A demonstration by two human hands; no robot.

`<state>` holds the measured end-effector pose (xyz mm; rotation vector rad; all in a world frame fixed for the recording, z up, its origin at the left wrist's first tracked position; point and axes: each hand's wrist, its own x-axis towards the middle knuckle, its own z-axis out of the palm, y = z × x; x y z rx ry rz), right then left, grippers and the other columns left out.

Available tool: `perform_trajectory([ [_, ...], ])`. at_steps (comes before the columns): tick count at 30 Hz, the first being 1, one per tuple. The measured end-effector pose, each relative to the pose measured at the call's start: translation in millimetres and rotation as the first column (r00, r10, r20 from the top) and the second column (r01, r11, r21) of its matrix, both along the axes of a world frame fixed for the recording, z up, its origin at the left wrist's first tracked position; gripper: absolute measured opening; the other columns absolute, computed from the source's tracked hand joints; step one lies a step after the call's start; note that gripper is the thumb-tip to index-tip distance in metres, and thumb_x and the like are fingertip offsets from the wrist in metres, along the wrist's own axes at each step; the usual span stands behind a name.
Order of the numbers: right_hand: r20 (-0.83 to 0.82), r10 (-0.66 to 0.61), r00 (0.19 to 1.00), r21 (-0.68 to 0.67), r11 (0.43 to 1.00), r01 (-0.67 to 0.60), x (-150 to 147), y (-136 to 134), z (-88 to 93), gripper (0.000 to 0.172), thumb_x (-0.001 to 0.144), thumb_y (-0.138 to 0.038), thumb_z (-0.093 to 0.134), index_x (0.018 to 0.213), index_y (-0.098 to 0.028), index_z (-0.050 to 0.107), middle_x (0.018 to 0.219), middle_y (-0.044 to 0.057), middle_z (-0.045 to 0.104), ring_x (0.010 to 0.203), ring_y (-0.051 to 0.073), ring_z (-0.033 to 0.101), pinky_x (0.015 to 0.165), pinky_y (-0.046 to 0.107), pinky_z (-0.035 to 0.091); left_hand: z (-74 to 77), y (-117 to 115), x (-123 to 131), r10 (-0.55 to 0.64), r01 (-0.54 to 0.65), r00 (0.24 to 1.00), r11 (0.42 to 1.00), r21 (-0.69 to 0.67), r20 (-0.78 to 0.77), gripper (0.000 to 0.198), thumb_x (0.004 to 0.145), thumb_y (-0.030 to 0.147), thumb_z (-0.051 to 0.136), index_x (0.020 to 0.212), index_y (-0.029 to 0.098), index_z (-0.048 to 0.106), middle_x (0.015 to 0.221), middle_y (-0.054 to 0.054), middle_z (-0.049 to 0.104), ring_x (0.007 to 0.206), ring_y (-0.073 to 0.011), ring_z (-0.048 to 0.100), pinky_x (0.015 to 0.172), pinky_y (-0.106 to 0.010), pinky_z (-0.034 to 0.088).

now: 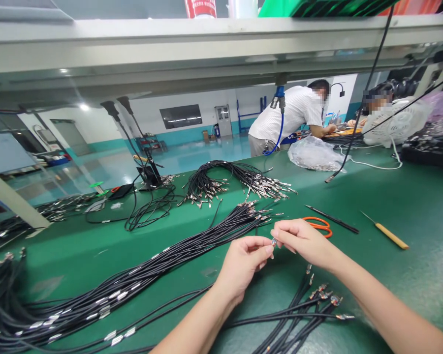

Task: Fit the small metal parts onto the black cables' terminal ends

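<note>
Green workbench (409,280) spread with heaps of black cables (133,290) ending in metal terminals, orange scissors (319,227) and a wooden-handled awl (389,236) off to the right. Above the near middle of the bench, left hand (241,268) and right hand (302,241), both closed in a fingertip pinch on one tiny metal terminal (273,241), held in the air between them.

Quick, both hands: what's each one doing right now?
Left hand: closed, fingers pinching a small metal terminal.
Right hand: closed, fingers pinching the same terminal.

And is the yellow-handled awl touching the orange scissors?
Apart: the head view shows green workbench between the yellow-handled awl and the orange-handled scissors.
</note>
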<state>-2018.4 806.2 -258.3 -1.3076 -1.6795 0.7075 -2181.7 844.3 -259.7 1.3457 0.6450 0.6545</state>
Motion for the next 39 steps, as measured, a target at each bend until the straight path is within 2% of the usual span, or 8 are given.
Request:
perform_trajectory([
  [7,-0.241,0.099,0.965,-0.107,0.986,-0.128,2,2,-4.9,0.036,0.083,-0.039,0.044,0.057,-0.015,0.05,0.046,-0.004,0.037,0.043,0.008,0.031,0.044,0.022,0.021,-1.7,2,-4,-0.052,0.052,0.998,0.999,0.017,0.023,0.028,0.067,0.037,0.066,0.076,0.011,0.063,0.056,0.002,0.042,0.05,-0.0069,0.026,0.048,-0.023,0.014],
  [12,-0.336,0.107,0.936,-0.129,0.979,-0.158,3,5,-10.5,0.034,0.081,-0.038,0.048,0.058,-0.014,0.053,0.049,-0.003,0.041,0.044,0.007,0.032,0.043,0.022,0.019,-2.9,3,-4,-0.078,0.078,0.996,0.997,0.004,0.037,0.027,0.068,0.037,0.065,0.076,0.011,0.063,0.057,0.002,0.04,0.051,-0.0071,0.025,0.049,-0.024,0.013],
  [17,-0.337,0.119,0.934,-0.122,0.978,-0.168,3,6,-13.2,0.034,0.082,-0.038,0.048,0.059,-0.014,0.053,0.05,-0.003,0.041,0.046,0.008,0.032,0.044,0.022,0.019,-2.4,2,-4,-0.065,0.066,0.997,0.998,-0.004,0.03,0.022,0.07,0.033,0.064,0.075,0.012,0.063,0.054,0.004,0.036,0.049,-0.0064,0.024,0.048,-0.023,0.014],
  [22,-0.296,0.109,0.949,-0.106,0.984,-0.146,4,5,-14.3,0.035,0.082,-0.039,0.047,0.058,-0.015,0.052,0.05,-0.003,0.04,0.045,0.008,0.031,0.044,0.022,0.02,-1.3,1,-3,-0.022,0.022,1.0,0.999,-0.031,0.014,0.025,0.066,0.034,0.067,0.074,0.012,0.063,0.057,0.002,0.044,0.048,-0.0057,0.028,0.046,-0.021,0.018],
  [27,-0.166,0.069,0.984,-0.075,0.994,-0.082,1,3,-9.0,0.036,0.083,-0.039,0.045,0.055,-0.016,0.047,0.047,-0.005,0.033,0.045,0.009,0.03,0.045,0.022,0.022,-2.8,0,-2,-0.001,0.001,1.0,0.999,-0.044,0.005,0.028,0.065,0.032,0.067,0.084,0.012,0.063,0.063,0.0,0.05,0.05,-0.0063,0.033,0.045,-0.02,0.019],
  [30,-0.112,0.05,0.992,-0.052,0.997,-0.056,-1,1,-4.5,0.037,0.082,-0.038,0.045,0.053,-0.017,0.043,0.047,-0.006,0.03,0.045,0.008,0.028,0.045,0.022,0.021,-4.0,-1,-3,0.014,-0.013,1.0,0.999,-0.04,0.012,0.027,0.063,0.03,0.069,0.082,0.012,0.064,0.063,0.0,0.05,0.051,-0.0063,0.032,0.046,-0.02,0.018],
  [34,-0.15,0.073,0.986,-0.074,0.994,-0.085,-3,1,-2.9,0.036,0.081,-0.037,0.045,0.052,-0.017,0.043,0.045,-0.006,0.03,0.043,0.008,0.025,0.043,0.023,0.019,-5.7,-1,-4,0.007,-0.007,1.0,1.0,-0.023,-0.008,0.023,0.067,0.03,0.066,0.082,0.012,0.065,0.058,0.002,0.046,0.05,-0.0058,0.028,0.047,-0.021,0.016],
  [39,-0.266,0.109,0.958,-0.111,0.983,-0.143,-1,3,-8.7,0.033,0.08,-0.036,0.046,0.055,-0.016,0.048,0.048,-0.004,0.036,0.043,0.008,0.029,0.042,0.022,0.019,-6.3,1,-4,-0.015,0.015,1.0,1.0,-0.01,0.003,0.021,0.069,0.028,0.065,0.081,0.012,0.066,0.058,0.002,0.045,0.051,-0.0061,0.028,0.048,-0.022,0.016],
])
